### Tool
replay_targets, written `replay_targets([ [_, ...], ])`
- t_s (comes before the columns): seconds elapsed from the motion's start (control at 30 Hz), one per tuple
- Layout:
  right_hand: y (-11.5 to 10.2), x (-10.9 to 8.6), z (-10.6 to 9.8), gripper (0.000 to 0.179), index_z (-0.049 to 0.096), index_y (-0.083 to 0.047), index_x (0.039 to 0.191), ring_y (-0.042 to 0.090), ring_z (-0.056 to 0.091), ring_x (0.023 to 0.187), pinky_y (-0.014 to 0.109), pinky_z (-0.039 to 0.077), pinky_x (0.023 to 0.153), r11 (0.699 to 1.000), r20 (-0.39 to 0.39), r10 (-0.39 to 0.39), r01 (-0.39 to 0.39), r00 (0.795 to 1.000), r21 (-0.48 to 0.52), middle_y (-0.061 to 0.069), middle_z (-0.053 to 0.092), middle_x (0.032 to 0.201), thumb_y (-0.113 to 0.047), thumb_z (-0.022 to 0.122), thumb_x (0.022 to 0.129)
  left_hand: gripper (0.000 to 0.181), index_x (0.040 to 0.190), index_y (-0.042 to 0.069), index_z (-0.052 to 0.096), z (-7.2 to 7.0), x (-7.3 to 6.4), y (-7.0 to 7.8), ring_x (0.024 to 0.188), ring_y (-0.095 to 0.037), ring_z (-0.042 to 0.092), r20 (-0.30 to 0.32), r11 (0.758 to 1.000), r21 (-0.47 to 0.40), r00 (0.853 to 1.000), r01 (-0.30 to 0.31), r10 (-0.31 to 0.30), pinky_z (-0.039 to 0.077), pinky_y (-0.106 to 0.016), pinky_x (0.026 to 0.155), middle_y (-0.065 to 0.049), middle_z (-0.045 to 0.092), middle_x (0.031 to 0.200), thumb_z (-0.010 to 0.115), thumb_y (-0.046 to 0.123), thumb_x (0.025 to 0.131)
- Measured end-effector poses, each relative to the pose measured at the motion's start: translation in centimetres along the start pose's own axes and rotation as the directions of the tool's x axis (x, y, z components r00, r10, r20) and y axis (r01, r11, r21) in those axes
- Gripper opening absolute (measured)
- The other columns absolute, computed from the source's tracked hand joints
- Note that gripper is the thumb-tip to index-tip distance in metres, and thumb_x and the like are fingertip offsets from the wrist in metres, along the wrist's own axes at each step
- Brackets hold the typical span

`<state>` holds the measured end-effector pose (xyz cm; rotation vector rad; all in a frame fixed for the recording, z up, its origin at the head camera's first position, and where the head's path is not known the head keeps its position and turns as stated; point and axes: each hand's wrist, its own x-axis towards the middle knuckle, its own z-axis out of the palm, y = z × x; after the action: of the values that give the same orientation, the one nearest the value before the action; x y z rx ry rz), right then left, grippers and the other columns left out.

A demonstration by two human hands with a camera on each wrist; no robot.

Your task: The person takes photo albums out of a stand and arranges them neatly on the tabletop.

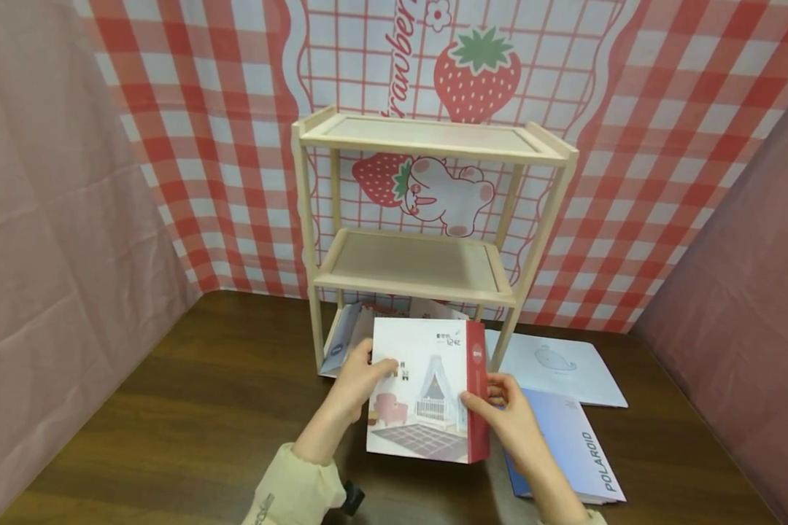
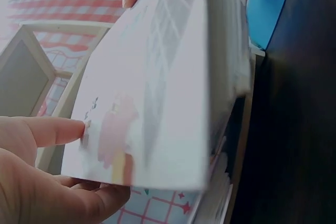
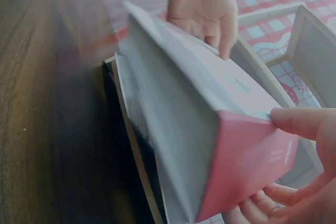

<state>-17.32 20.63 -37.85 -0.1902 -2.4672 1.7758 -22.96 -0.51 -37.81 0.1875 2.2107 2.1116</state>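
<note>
A thick book [image 1: 427, 390] with a white cover and red spine [image 1: 478, 379] is held up in front of the shelf. Its cover shows a pink armchair, a canopied crib and a checked rug. My left hand [image 1: 354, 383] grips the left edge, thumb on the front cover and fingers behind. On the other side, my right hand [image 1: 507, 412] holds the spine, its thumb on the spine's front edge. Page edges appear along the book's underside [image 2: 228, 40] in the left wrist view. In the right wrist view the red spine [image 3: 249, 156] lies between thumb and fingers.
A wooden shelf [image 1: 420, 288] of three tiers stands behind; its bottom tier, partly hidden, holds several books [image 1: 343, 339]. To the right lie a pale book [image 1: 532, 364] with a whale and a blue POLAROID book [image 1: 565, 445] on the dark wooden table [image 1: 190, 415].
</note>
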Motion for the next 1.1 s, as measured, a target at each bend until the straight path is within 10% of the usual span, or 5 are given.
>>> replay_targets([
  [1.1, 1.3, 0.2, -1.6, 0.073, 0.036, 0.002, 0.128, 0.014, 0.055, 0.073, 0.029, 0.045, 0.060, 0.906, 0.070, 0.028, 0.004, 0.997, -0.423, 0.008, 0.061, 0.087, -0.045, 0.064, 0.080, 0.068, 0.131, -0.013, 0.018, 2.0, -0.9, -1.7, 0.106, -0.036, 0.047, 0.097, 0.990, 0.127, 0.992, 0.062, -0.075, 0.045, -0.046, 0.087, -0.030, 0.042, 0.118, 0.057, 0.006, 0.079],
])
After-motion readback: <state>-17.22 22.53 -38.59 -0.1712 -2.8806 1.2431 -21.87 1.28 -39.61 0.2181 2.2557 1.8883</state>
